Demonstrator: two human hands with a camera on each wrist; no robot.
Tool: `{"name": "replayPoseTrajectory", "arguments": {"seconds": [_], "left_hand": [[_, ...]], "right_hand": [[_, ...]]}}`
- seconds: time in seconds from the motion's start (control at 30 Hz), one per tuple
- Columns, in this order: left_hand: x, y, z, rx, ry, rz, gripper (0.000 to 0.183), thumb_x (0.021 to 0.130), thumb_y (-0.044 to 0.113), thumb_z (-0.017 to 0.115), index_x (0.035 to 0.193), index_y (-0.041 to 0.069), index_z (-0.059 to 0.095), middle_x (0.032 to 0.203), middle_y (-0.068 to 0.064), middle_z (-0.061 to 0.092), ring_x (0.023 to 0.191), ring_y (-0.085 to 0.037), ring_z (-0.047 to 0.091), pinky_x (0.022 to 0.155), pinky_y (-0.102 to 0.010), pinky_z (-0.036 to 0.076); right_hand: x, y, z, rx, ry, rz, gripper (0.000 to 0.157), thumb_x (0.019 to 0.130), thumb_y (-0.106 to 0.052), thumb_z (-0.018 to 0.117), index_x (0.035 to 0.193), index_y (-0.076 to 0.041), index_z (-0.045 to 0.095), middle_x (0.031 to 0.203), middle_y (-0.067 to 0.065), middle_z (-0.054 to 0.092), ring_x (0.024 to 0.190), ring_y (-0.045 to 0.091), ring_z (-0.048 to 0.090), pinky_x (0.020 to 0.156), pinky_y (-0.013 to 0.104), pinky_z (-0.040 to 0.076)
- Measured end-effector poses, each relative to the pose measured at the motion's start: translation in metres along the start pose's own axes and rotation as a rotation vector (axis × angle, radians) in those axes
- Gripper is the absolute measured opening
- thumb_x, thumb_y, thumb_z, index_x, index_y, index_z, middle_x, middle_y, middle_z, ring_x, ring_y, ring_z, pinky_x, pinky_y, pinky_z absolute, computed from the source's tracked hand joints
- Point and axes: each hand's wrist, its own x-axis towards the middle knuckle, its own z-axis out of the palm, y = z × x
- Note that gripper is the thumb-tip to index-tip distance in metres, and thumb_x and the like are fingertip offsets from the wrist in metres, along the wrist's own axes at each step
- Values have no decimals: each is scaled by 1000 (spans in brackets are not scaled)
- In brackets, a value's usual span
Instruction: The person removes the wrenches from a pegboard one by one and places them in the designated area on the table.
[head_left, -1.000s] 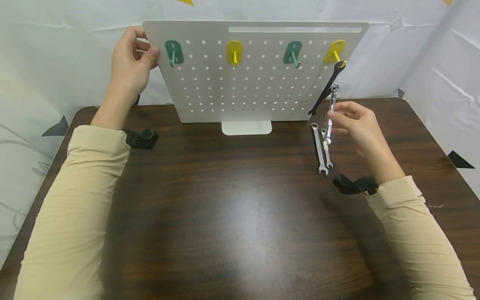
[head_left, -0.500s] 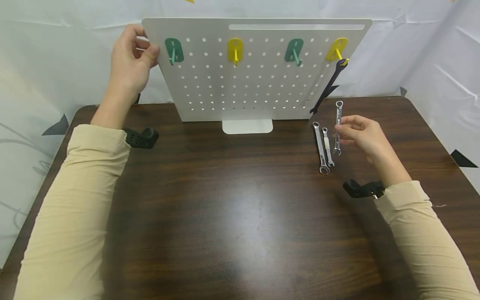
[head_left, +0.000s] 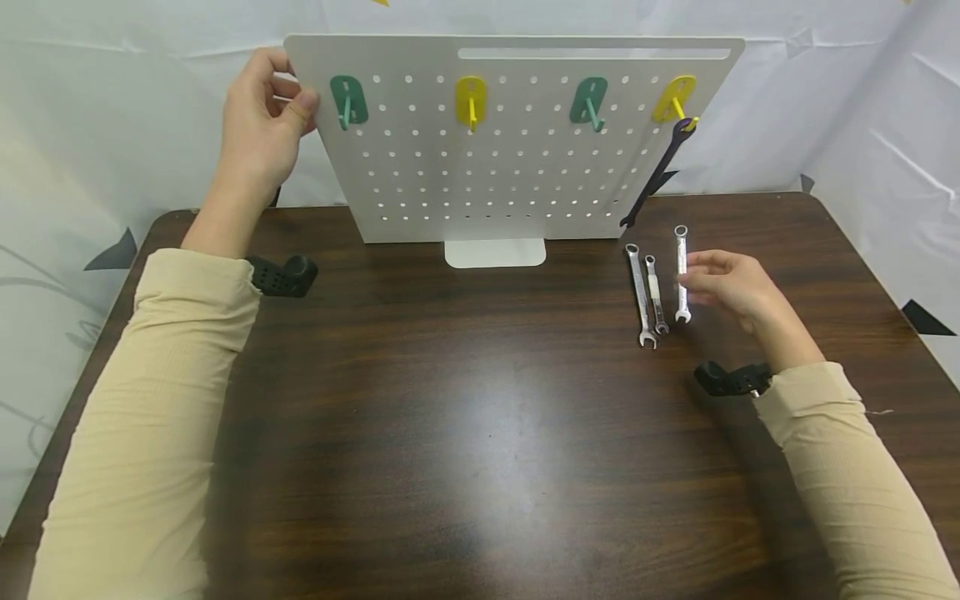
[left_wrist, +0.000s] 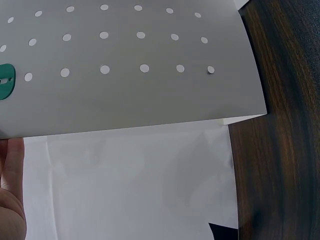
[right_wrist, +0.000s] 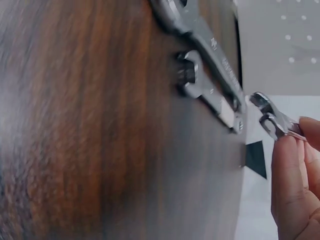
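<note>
My left hand (head_left: 262, 125) grips the upper left edge of a grey metal pegboard (head_left: 405, 60), thumb in front and fingers folded behind. Between thumb and fingers, my right hand (head_left: 738, 292) pinches a small chrome combination wrench (head_left: 682, 250) at the right of the table. In the right wrist view, that wrench (right_wrist: 285, 126) points its open end toward the camera. A longer silver wrench (head_left: 640, 292) and a shorter one with a white label (head_left: 654, 287) lie side by side just left of it. From the rightmost yellow hook (head_left: 676, 98) hangs a dark wrench (head_left: 658, 172).
Also on the board are a green hook (head_left: 348, 100), a yellow hook (head_left: 471, 102) and another green hook (head_left: 588, 102). The board's white foot (head_left: 495, 254) rests on the brown wooden table (head_left: 420, 400). White sheeting (head_left: 847, 125) stands behind and to the right.
My right hand has moved down and slightly right with the small wrench, from over the other two wrenches to beside them. My left hand stays on the board's edge.
</note>
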Motion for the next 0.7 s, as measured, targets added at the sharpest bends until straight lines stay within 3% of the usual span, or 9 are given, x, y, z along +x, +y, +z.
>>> {"name": "replayPoseTrajectory", "arguments": {"seconds": [0.17, 0.33, 0.7], "left_hand": [[1, 0, 0, -10, -5, -3, 21, 97, 20, 51, 118, 22, 53, 89, 15, 46, 85, 3, 52, 103, -24, 51], [1, 0, 1, -25, -5, -6, 20, 96, 20, 52, 116, 22, 53, 89, 15, 46, 85, 2, 52, 103, -25, 51], [3, -2, 1, -63, -3, -26, 16, 95, 19, 53, 111, 23, 54, 89, 13, 47, 83, 1, 52, 103, -25, 52]], "right_hand": [[6, 8, -2, -32, -40, 18, 34, 92, -6, 60, 121, 2, 44, 76, -24, 62, 73, -8, 61, 71, 11, 58], [11, 15, -3, -76, -60, 26, 52, 94, -4, 56, 136, 15, 31, 75, -27, 60, 74, -10, 60, 71, 10, 58], [15, 15, -1, -166, -88, 81, 57, 95, -5, 54, 141, 16, 26, 73, -27, 56, 73, -12, 56, 71, 9, 57]]}}
